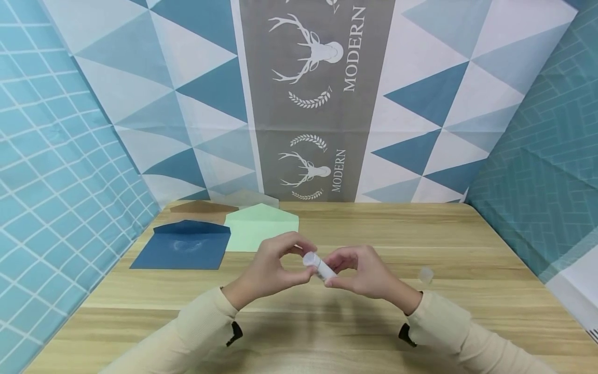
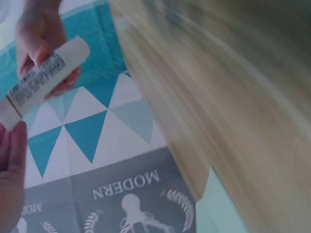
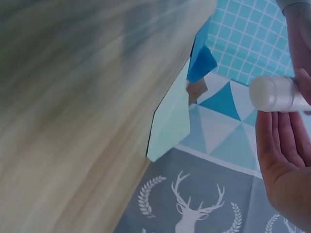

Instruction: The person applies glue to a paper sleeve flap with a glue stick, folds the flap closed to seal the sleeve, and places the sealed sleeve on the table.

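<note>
A white glue stick [image 1: 323,267] with a printed label is held tilted above the table, between both hands. My left hand [image 1: 275,265] pinches its upper left end between thumb and fingers. At the lower right end, my right hand [image 1: 362,270] grips the tube with thumb and fingers. The left wrist view shows dark print along the side of the glue stick [image 2: 43,80]. A small translucent cap [image 1: 426,275] lies on the table to the right of the right hand.
A dark blue envelope [image 1: 182,252] with whitish smears lies at the left, flap raised. Beside it is a light green envelope [image 1: 254,228]. Behind them are a brown envelope [image 1: 201,209] and a pale one [image 1: 249,198]. Patterned sheets [image 1: 313,119] wall off the wooden table [image 1: 374,223].
</note>
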Demonstrator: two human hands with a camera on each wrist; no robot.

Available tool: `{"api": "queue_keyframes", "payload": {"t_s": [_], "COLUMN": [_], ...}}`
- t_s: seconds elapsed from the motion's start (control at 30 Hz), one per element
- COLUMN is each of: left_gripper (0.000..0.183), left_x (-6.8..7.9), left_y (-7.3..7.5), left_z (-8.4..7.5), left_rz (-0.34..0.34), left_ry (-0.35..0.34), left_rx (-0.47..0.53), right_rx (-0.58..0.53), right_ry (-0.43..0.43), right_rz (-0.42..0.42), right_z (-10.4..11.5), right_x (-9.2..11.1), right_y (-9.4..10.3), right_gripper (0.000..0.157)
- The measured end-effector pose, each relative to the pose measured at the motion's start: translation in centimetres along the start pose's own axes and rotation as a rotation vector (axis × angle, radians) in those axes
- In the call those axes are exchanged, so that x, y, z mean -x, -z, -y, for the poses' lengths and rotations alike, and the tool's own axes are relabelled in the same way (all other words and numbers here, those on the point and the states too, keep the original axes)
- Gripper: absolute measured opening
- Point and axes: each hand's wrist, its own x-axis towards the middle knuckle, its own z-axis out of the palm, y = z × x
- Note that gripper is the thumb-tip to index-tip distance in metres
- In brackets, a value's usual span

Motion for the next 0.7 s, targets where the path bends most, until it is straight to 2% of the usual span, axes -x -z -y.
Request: {"api": "queue_keyframes", "payload": {"t_s": [0.13, 0.2, 0.27, 0.4, 0.7], "left_gripper": [0.037, 0.038, 0.037, 0.032, 0.031], "left_x": [0.0, 0.1, 0.1, 0.1, -0.3], "left_y": [-0.6, -1.0, -1.4, -1.9, -1.3], "left_z": [-0.2, -0.2, -0.1, -0.1, 0.0], "left_rz": [-0.034, -0.055, -0.078, -0.127, -0.179], "left_ry": [0.244, 0.331, 0.385, 0.415, 0.392], "left_rx": [0.193, 0.253, 0.301, 0.33, 0.318], "right_rx": [-0.103, -0.128, -0.141, -0.158, -0.165], "right_ry": [-0.025, -0.036, -0.046, -0.053, -0.07], "right_rz": [-0.054, -0.082, -0.098, -0.103, -0.079], "right_z": [0.0, 0.1, 0.2, 0.3, 0.4], "right_x": [-0.1, -0.1, -0.1, -0.2, -0.2], "right_y": [-0.3, -0.3, -0.4, -0.5, -0.3], "right_gripper": [0.028, 0.028, 0.028, 0.029, 0.04]}}
